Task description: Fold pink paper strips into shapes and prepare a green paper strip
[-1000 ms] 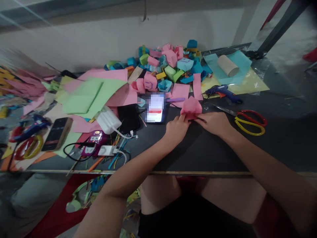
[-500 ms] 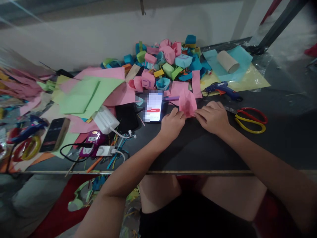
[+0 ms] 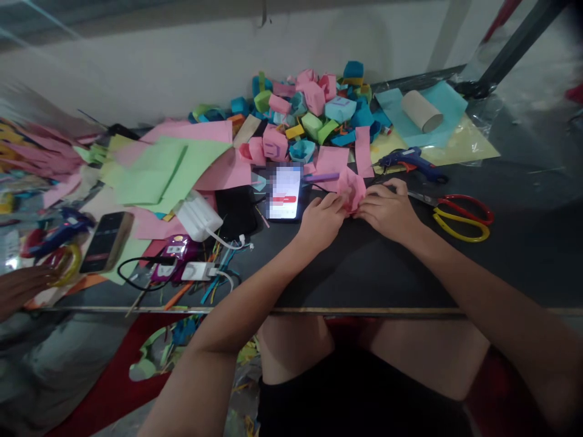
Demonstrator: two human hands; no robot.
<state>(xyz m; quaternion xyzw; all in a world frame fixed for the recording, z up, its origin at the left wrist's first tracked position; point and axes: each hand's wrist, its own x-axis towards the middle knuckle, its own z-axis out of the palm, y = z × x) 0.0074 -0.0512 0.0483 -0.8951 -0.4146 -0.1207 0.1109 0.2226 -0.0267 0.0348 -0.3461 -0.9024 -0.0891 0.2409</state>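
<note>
Leftmost on the bench (image 3: 514,267), a co-worker's hand (image 3: 22,288) nears loop handles (image 3: 76,261) by the front edge. A lit phone (image 3: 288,209) crowds the near side of formed paper pieces (image 3: 314,100) heaped toward the back edge. The left hand (image 3: 321,224) pinches a pink paper piece (image 3: 351,184) midway between those edges, seemingly part-shaped (its underside is hidden); the right hand (image 3: 387,212) grips its other side, near a glue gun (image 3: 412,161) and scissors (image 3: 437,206).

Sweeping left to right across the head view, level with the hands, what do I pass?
Another person's hand → dark-screened phone → white device with a cable → lit phone → left hand → folded pink paper → right hand → red-and-yellow-handled scissors
</note>
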